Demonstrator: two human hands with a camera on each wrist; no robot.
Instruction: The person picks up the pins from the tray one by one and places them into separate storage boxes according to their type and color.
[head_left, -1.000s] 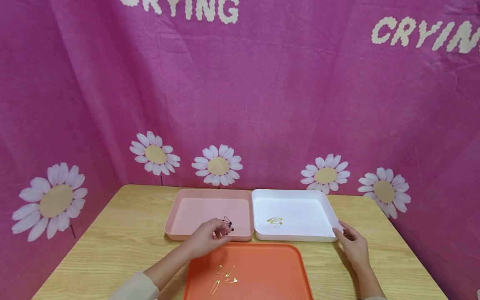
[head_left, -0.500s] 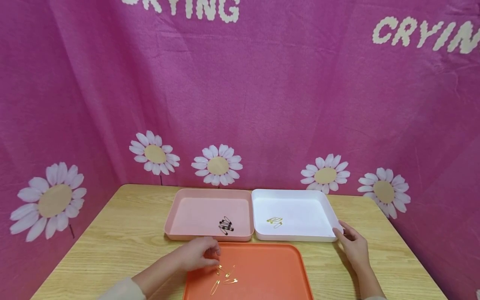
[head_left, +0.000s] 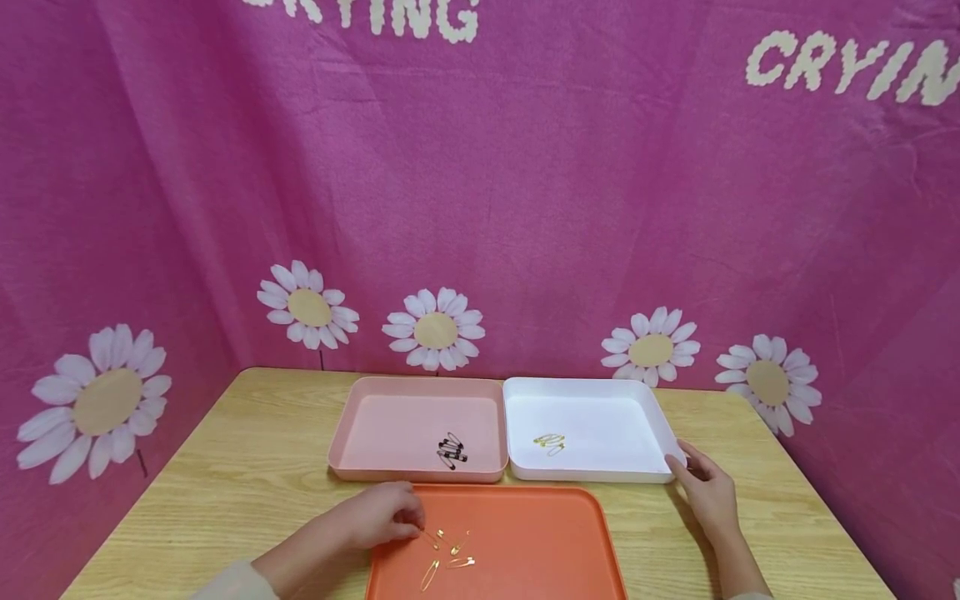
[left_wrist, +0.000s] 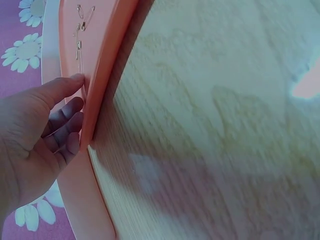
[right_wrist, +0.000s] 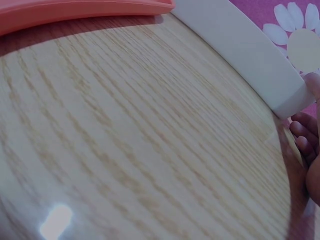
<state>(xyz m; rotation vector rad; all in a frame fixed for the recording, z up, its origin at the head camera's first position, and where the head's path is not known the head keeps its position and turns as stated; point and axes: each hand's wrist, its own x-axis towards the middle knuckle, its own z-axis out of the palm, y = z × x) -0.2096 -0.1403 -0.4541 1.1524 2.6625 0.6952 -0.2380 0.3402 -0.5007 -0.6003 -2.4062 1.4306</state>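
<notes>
My left hand (head_left: 381, 515) is at the left rim of the orange tray (head_left: 540, 533), its fingertips pinching the end of a thin gold safety pin (left_wrist: 79, 50). Several more gold safety pins (head_left: 461, 562) lie on that tray just right of the fingers. At the right, my right hand (head_left: 707, 492) holds the near right corner of the white tray (head_left: 600, 477), thumb on the rim and the other fingers curled outside it. Gold safety pins (head_left: 550, 442) lie together in the white tray. Black safety pins (head_left: 452, 452) are grouped in the pink tray (head_left: 390, 425).
The pink and white trays stand side by side at the back of the wooden table (head_left: 187, 500). Directly in front of them is the orange tray. Behind the table hangs a magenta cloth (head_left: 525, 208) with daisies and lettering.
My left hand has come back from the pink tray to the orange tray's left side, leaving the black safety pins behind, and now pinches a gold one. The right hand has stayed put.
</notes>
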